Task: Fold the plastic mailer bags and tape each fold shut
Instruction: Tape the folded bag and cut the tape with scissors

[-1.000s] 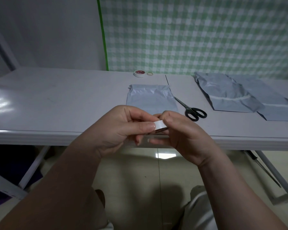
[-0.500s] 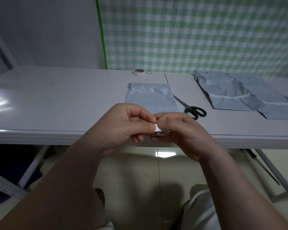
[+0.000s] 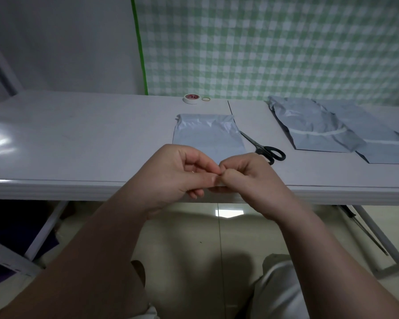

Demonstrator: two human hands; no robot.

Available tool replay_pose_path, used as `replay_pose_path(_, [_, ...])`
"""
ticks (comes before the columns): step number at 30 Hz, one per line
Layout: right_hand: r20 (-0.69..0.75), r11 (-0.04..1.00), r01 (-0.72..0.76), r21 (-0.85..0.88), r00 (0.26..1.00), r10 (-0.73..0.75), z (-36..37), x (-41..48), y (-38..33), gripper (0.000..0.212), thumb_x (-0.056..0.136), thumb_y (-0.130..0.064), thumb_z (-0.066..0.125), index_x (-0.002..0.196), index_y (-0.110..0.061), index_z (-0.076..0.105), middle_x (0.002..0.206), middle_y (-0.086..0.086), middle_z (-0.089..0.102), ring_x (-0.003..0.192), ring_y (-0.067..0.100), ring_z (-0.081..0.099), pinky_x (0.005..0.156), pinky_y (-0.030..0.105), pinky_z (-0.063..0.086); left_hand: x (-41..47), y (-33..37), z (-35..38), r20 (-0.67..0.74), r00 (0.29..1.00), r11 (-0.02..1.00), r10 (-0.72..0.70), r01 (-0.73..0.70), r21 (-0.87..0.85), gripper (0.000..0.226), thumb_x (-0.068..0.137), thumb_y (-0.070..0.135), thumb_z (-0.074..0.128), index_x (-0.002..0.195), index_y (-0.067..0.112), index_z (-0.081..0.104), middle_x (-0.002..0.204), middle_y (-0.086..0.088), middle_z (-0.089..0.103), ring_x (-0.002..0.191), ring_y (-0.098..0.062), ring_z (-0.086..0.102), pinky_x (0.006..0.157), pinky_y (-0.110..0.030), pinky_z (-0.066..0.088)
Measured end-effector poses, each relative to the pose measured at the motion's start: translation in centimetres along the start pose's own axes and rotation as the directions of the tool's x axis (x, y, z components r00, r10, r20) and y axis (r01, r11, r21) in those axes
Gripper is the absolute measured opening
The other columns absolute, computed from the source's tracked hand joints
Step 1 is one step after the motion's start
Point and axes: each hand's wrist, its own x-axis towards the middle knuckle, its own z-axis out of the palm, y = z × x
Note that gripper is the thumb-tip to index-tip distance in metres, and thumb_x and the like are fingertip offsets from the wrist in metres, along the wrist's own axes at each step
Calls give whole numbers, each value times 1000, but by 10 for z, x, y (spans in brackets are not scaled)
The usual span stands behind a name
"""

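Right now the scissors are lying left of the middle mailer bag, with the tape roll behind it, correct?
No. The head view shows the scissors right of the middle mailer bag; the tape roll is indeed behind it.

A white table point(image 3: 78, 134) stands before a green-checked cloth point(image 3: 274, 42) — a rubber band point(image 3: 206, 99) near its far edge.

White table point(image 3: 78, 139), mailer bag point(image 3: 207, 137), scissors point(image 3: 266, 150) beside, two more bags point(image 3: 313, 130) (overlapping), tape roll point(image 3: 191, 98)
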Motion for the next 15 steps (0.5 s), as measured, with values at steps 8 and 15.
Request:
replay_pose_path(8, [-53,992,37,-122,998,-44,4,2,5,28,69,-19,49,42,-25,50,42,-11,43,46,8,36,49,28,30,1,-4,-1,-16,1000,1000,14,-14,2,18,75,1,71,69,18,72,69,-12,69,50,-9,55,48,-17,46])
replay_pose_path(15, [19,994,-20,111,1000,18,4,0,9,24,73,-23,50,54,-14,60,62,6,60,72,22,60,74,41,50,2,-6,-7,0,1000,999,20,-20,49,16,79,-1,69,75,14,71,71,-14,69,59,-16,56,51,-18,46])
